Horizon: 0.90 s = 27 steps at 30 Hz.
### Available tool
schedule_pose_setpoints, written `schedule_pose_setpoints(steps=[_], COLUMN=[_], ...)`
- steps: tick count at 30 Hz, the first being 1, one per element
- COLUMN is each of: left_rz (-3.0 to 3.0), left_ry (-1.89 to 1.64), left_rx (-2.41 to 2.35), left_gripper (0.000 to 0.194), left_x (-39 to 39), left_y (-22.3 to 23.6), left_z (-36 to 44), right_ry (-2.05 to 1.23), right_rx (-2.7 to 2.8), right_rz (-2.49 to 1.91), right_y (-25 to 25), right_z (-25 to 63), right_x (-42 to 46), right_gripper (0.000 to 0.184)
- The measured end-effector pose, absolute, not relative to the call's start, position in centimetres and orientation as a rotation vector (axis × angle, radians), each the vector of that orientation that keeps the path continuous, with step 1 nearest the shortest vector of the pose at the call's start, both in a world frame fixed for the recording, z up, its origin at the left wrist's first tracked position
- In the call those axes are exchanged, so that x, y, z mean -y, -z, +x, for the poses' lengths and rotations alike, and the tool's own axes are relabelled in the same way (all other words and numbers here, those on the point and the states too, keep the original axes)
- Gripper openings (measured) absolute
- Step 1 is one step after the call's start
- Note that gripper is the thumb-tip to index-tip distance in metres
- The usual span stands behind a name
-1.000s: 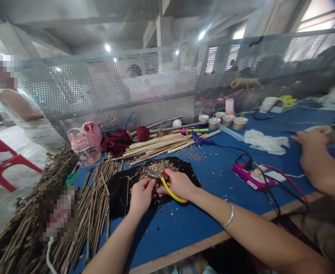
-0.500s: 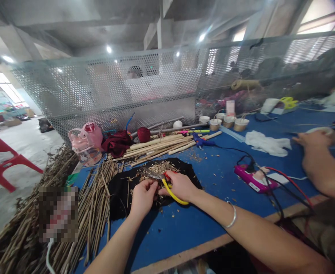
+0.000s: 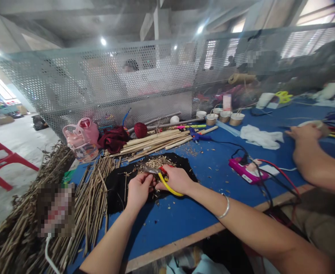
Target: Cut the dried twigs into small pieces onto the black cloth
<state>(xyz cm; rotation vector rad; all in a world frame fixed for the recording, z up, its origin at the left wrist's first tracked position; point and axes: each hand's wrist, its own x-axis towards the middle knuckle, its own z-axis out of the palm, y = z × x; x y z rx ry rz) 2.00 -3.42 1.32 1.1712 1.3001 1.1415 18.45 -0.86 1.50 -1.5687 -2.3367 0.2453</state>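
Observation:
My right hand (image 3: 179, 180) is wrapped round the handles of a pair of shears (image 3: 170, 188) with yellow and red grips. Their metal blades point left, just above the fingertips of my left hand (image 3: 138, 190). That hand is closed in a pinch close to the blades; what it pinches is too small and hidden to name. Beneath both hands lies a black cloth (image 3: 115, 195), strewn with a heap of cut plant chips (image 3: 160, 161). Long dry stalks (image 3: 94, 198) lie beside the cloth on the left.
Peeled sticks (image 3: 156, 140), a blue glue gun (image 3: 198, 136), a pink bottle (image 3: 85, 146) and a maroon cloth (image 3: 114, 140) lie beyond. Rightward are a magenta power strip (image 3: 246, 170) with cables, white gloves (image 3: 261, 137), cups (image 3: 236, 118) and another person's hand (image 3: 306, 135). A perforated screen (image 3: 104, 87) stands behind.
The camera view has shifted slightly, so the scene sits a little further left and higher. Both hands and the shears keep nearly the same pose over the cloth.

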Motion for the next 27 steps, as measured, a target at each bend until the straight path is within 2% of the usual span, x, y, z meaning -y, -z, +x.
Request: schedule_pose_setpoints(steps=[4, 14, 22, 27], left_rz=[1.192, 1.195, 1.120, 1.148], left_ry=[-1.132, -1.146, -1.219, -1.221], left_rx=[-1.313, -1.310, -1.301, -1.280], left_gripper=[0.028, 0.030, 0.025, 0.028], left_x=[3.42, 3.31, 3.19, 3.07], left_y=[-1.16, -1.29, -1.07, -0.79], left_z=[2.02, 1.84, 1.91, 1.78], right_ry=[-0.263, -0.289, -0.227, -0.243], right_rx=[2.333, 2.358, 2.364, 2.367], right_rz=[-1.518, -1.642, -1.597, -1.616], right_y=[-1.54, -1.75, -1.70, -1.70], right_z=[18.25, 18.38, 18.29, 18.15], right_x=[1.16, 0.66, 1.10, 1.20], right_gripper=[0.062, 0.054, 0.063, 0.060])
